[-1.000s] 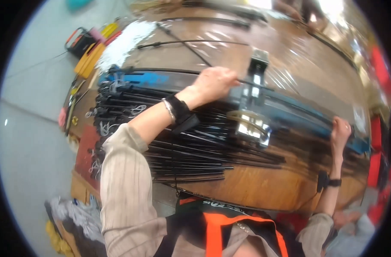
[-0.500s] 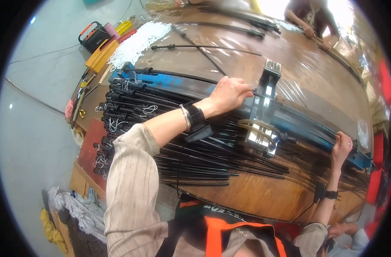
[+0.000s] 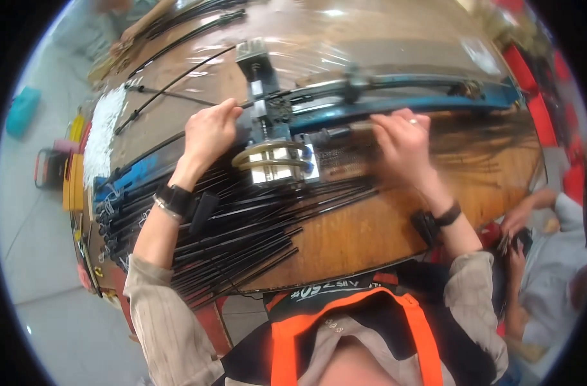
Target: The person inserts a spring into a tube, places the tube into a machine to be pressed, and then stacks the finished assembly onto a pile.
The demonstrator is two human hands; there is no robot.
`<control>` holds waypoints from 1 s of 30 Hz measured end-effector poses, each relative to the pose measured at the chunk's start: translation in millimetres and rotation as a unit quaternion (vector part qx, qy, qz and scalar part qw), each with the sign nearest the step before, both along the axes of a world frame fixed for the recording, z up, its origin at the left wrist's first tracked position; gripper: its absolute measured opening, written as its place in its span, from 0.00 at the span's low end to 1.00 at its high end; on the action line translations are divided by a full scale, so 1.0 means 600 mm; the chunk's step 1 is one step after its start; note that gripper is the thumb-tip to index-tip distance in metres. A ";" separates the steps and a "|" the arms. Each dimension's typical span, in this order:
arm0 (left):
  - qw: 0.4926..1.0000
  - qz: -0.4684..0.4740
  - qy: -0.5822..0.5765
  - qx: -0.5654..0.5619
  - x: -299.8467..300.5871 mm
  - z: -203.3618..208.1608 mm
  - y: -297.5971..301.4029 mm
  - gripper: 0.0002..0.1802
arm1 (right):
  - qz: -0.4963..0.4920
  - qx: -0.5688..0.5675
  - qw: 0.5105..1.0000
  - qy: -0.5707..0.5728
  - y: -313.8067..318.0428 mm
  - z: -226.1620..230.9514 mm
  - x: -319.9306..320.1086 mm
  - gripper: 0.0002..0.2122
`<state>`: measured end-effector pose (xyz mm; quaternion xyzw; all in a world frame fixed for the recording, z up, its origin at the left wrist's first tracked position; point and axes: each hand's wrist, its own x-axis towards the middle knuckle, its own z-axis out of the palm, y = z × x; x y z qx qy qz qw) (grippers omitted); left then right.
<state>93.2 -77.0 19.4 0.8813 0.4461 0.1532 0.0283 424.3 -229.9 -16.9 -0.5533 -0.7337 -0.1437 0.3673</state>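
Observation:
My left hand (image 3: 210,132) is closed in a pinch on a thin black rod (image 3: 168,143), just left of a metal clamp fixture (image 3: 262,106). The rod lies along a blue metal rail (image 3: 370,112). A curved tan hose (image 3: 268,153) loops over the fixture's near end. My right hand (image 3: 404,138) is smeared by motion, its fingers curled close to a dark handle (image 3: 332,134) on the fixture's right side. Whether it touches that handle, I cannot tell. Many black rods (image 3: 235,241) with white ties at their left ends lie in front of the rail.
Small white pieces (image 3: 104,132) are heaped at the table's left edge. More black rods (image 3: 190,32) lie at the far side, near another person's arm (image 3: 142,27). At the right, another person (image 3: 544,257) sits near the table's edge. Red bins (image 3: 522,71) stand behind.
The view has turned to the right. My right hand has left the rail's right end and come in beside the fixture. My left hand stays by the fixture on the rod.

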 end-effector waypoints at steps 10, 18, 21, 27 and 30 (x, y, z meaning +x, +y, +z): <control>1.000 -0.004 0.001 0.024 -0.004 -0.008 -0.008 0.10 | 0.121 -0.138 0.969 0.163 0.021 -0.029 -0.060 0.07; 0.985 -0.057 0.011 0.161 -0.009 -0.036 0.015 0.04 | 0.141 -0.149 0.970 0.127 0.029 -0.034 -0.033 0.06; 0.974 -0.097 0.018 0.202 -0.050 -0.032 0.049 0.06 | 0.137 -0.247 0.944 -0.170 -0.037 -0.007 -0.035 0.06; 0.932 -0.053 0.050 0.356 -0.120 -0.016 0.004 0.11 | 0.124 -0.141 0.976 -0.114 -0.127 -0.072 -0.055 0.08; 0.977 -0.061 0.019 0.202 -0.098 -0.068 -0.157 0.14 | 0.112 -0.098 0.989 -0.017 -0.122 -0.083 -0.062 0.09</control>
